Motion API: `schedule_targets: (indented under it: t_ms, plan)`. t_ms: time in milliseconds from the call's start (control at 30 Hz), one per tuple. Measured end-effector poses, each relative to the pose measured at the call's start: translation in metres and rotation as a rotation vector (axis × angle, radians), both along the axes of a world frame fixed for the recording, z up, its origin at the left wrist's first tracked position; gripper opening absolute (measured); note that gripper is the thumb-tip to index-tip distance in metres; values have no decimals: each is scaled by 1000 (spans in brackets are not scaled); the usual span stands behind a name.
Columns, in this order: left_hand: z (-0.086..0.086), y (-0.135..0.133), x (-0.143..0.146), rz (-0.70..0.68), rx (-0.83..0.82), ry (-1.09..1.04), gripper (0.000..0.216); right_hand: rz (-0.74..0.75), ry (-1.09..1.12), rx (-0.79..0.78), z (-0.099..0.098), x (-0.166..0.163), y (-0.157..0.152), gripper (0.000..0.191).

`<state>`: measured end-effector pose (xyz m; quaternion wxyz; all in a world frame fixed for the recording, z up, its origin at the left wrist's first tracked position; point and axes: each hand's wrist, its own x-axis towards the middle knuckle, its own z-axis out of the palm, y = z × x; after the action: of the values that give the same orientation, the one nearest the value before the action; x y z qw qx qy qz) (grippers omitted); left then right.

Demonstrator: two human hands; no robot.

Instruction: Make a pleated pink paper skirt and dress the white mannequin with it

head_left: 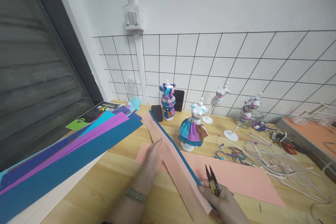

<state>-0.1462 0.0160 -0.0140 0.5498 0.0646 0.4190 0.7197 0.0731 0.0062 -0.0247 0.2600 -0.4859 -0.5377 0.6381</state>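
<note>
If tugged unevenly from the near end, likely to shift the blue strip off the edge of the peach strip, given no fastening visible between them. Equally possible to nick either layer by accident, with snips held in the right hand, blades parted, tips pointing toward the wall, just beside the work. Recorded at the right: curled around the snip handles, thumb pressing down on the blue strip in what appears a pinch. Recorded at the left hand: reaching forward, laid against the strip's left edge around mid-length; cannot tell whether pinching or merely steadying. Found both strips slantwise on the wooden table, crossing over the peach sheet, left of the skirted dress form.
</note>
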Motion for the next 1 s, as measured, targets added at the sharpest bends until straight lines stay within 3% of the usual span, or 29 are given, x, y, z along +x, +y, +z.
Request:
schedule_targets:
  t_ms: [167,500,833,1000]
  plan:
    - [5,-5,11,-111,1,26,22,-3,-10,16,0,-1,0,48]
    - [6,-4,11,-84,-99,77,19,13,-42,28,-6,1,4,45]
    - [10,-13,42,-273,-93,51,32,-43,-19,128,-11,6,12,41]
    - [9,-14,47,-254,-84,40,28,-25,-57,137,-10,8,13,42]
